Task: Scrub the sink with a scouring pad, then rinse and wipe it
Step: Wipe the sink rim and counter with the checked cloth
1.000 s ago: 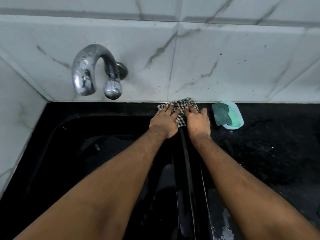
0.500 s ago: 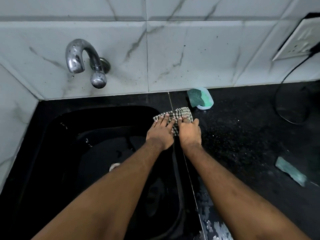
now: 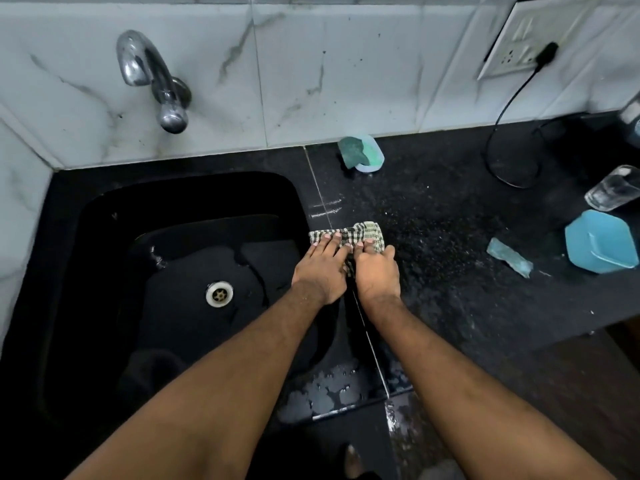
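A checked cloth (image 3: 367, 231) lies on the right rim of the black sink (image 3: 69, 244), where the rim meets the black counter. My left hand (image 3: 320, 271) and my right hand (image 3: 375, 273) press flat on the cloth side by side, fingers stretched forward over it. Most of the cloth is hidden under the hands. A green scouring pad (image 3: 352, 150) rests in a small pale dish (image 3: 375, 160) at the back of the counter by the wall. The sink basin is wet, with a metal drain (image 3: 219, 293) in its floor.
A chrome tap (image 3: 152, 77) sticks out of the marble wall above the sink. On the counter to the right are a green soap piece (image 3: 509, 257), a blue container (image 3: 601, 241), a clear glass (image 3: 611, 188) and a black cable (image 3: 512, 98) from a wall socket. Water lies on the front rim.
Both hands have dragged the cloth along the sink's right rim, from the back wall toward me. The view has pulled back and now shows more of the counter on the right.
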A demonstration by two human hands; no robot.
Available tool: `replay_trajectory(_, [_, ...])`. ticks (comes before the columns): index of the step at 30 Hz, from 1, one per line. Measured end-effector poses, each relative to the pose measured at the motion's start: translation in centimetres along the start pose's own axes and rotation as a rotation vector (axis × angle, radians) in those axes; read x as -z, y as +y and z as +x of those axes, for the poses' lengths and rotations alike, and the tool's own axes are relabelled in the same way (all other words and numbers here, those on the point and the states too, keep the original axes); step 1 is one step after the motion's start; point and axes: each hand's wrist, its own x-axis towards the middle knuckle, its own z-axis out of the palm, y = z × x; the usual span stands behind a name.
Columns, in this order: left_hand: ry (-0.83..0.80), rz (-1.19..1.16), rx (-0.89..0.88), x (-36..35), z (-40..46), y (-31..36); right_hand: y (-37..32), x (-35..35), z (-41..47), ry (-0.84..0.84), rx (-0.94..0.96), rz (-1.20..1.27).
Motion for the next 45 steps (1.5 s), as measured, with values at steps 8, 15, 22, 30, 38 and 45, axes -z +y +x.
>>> replay_trajectory(8, [0.063, -0.035, 0.086, -3.9, -7.6, 5.2, 3.2, -1.6, -7.5, 0.031, 0.183, -0.117])
replay_trajectory(15, [0.099, -0.026, 0.118, -7.8, -13.8, 7.6, 5.4, -1.9, -13.6, 0.051, 0.263, -0.035])
replay_trajectory(22, [0.115, 0.035, 0.223, -8.9, -19.4, 8.2, 3.7, -3.9, -17.5, 0.117, 0.329, -0.083])
replay_trajectory(30, [0.244, 0.060, 0.333, -10.6, -26.1, 4.5, -1.0, -4.0, -20.9, 0.154, 0.557, -0.028])
replay_trajectory(38, [0.550, 0.110, 0.453, -8.8, -29.7, 1.6, -5.4, -1.2, -21.6, 0.056, 0.712, 0.444])
replay_trajectory(45, [0.843, -0.531, 0.551, -3.5, -28.2, 5.6, -2.9, 3.5, -18.1, -0.222, 0.180, 1.504])
